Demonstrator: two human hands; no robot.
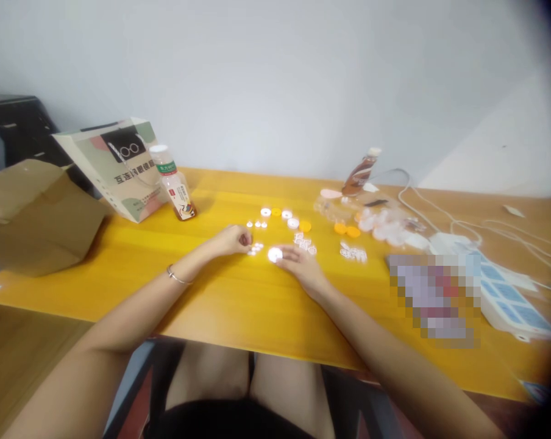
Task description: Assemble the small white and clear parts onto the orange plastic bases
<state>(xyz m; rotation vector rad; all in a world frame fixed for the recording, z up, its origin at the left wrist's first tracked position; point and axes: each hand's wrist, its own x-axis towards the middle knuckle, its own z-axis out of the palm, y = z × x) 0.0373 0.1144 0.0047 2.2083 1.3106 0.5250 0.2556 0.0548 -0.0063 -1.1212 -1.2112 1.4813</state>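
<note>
At the frame's centre, the right hand pinches a white disc apart from the left hand, curled beside small white pieces with its grip unclear, so a careless finger sweep could scatter those loose pieces across the worktop.

There are four bright white discs — three in an arc, one at the right fingers — and at least four orange discs, plus three small white pegs. Patterned white pieces lie in two clusters, too crowded to count, as is one heap of translucent pieces. The one worktop also carries two bottles, one printed bag, one brown paper bag and one power strip.
</note>
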